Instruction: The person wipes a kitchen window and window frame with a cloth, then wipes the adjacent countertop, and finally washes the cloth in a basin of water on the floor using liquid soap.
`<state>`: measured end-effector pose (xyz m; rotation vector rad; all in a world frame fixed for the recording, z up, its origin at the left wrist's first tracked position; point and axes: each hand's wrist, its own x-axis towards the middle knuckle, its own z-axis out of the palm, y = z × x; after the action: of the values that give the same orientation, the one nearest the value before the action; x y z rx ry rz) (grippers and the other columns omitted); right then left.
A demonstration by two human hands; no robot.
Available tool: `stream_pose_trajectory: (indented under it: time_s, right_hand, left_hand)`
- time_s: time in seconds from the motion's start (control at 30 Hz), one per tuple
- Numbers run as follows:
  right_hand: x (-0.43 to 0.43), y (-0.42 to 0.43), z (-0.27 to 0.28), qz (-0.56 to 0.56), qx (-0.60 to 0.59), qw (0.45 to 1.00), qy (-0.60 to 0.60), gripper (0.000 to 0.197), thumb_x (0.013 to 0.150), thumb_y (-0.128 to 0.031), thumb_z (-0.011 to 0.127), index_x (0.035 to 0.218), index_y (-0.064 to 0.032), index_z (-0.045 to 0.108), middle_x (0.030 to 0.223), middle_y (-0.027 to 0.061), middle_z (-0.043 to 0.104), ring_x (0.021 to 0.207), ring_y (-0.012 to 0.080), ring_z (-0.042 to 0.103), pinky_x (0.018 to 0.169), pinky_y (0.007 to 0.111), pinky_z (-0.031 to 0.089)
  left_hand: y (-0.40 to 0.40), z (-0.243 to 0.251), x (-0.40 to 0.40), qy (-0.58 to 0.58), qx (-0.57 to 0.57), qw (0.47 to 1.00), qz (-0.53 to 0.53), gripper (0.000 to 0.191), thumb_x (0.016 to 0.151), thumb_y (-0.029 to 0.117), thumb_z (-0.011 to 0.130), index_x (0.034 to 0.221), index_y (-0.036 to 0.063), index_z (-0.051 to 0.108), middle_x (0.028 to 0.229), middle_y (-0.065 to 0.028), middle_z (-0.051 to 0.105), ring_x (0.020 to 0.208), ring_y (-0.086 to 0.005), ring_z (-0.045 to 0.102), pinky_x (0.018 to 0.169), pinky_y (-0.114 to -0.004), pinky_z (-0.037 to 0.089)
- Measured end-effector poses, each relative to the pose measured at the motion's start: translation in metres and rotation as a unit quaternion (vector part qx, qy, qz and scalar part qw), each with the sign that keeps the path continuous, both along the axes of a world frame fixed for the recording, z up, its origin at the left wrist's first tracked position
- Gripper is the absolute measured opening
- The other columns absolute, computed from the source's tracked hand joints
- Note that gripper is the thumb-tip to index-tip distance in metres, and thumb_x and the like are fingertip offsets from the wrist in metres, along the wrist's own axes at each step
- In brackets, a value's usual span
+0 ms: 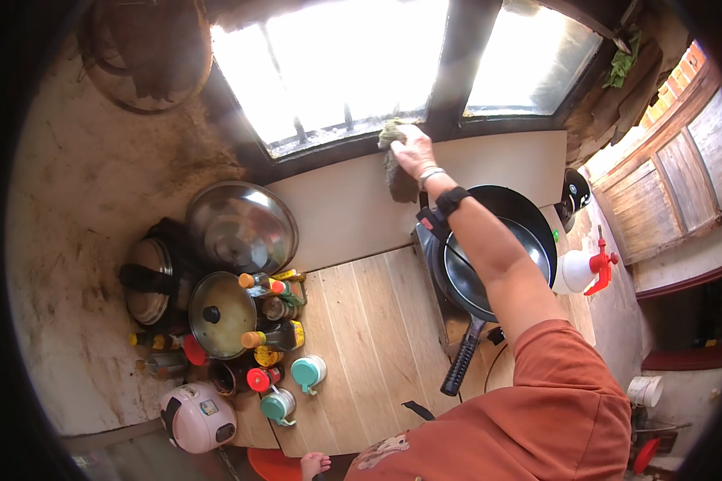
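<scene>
A greenish-grey cloth (402,178) is bunched in my right hand (415,149), pressed against the lower window frame (331,148), with its loose end hanging over the white backboard (331,210). Below my outstretched right arm, a black frying pan (475,282) rests inside or against a larger dark wok (505,198). My left hand (316,464) is low at the counter's front edge, fingers curled; whether it holds anything cannot be told.
Sauce bottles (286,335), teal-lidded jars (308,371), a glass-lidded pot (216,327) and a large metal lid (246,228) crowd the left of the wooden counter (367,324). A pink rice cooker (198,418) stands front left; a white spray bottle (577,270) is at right.
</scene>
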<state>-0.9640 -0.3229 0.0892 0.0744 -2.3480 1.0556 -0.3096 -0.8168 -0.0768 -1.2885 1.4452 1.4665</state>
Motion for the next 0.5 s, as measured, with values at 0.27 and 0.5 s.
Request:
stream_pose_trajectory:
  time_s: [0.27, 0.5]
  right_hand:
    - [-0.015, 0.034, -0.004, -0.208, -0.026, 0.976, 0.052, 0.029, 0.074, -0.013, 0.058, 0.097, 0.0047, 0.057, 0.1, 0.0233, 0.057, 0.098, 0.0382, 0.055, 0.088, 0.041, 0.045]
    - [-0.008, -0.01, -0.025, -0.222, 0.096, 0.97, -0.033, 0.031, 0.074, -0.008, 0.051, 0.104, 0.0, 0.055, 0.122, 0.0188, 0.045, 0.111, 0.0366, 0.046, 0.093, 0.043, 0.043]
  left_hand:
    - [0.025, 0.0, 0.0, 0.051, -0.004, 0.999, -0.012, 0.013, 0.089, 0.014, 0.052, 0.09, 0.0029, 0.06, 0.075, -0.0079, 0.064, 0.063, -0.0152, 0.061, 0.053, -0.026, 0.051]
    - [0.014, -0.024, 0.037, -0.012, 0.023, 1.0, 0.016, 0.013, 0.09, 0.017, 0.055, 0.098, 0.0076, 0.058, 0.077, -0.0034, 0.062, 0.062, -0.0134, 0.059, 0.053, -0.028, 0.051]
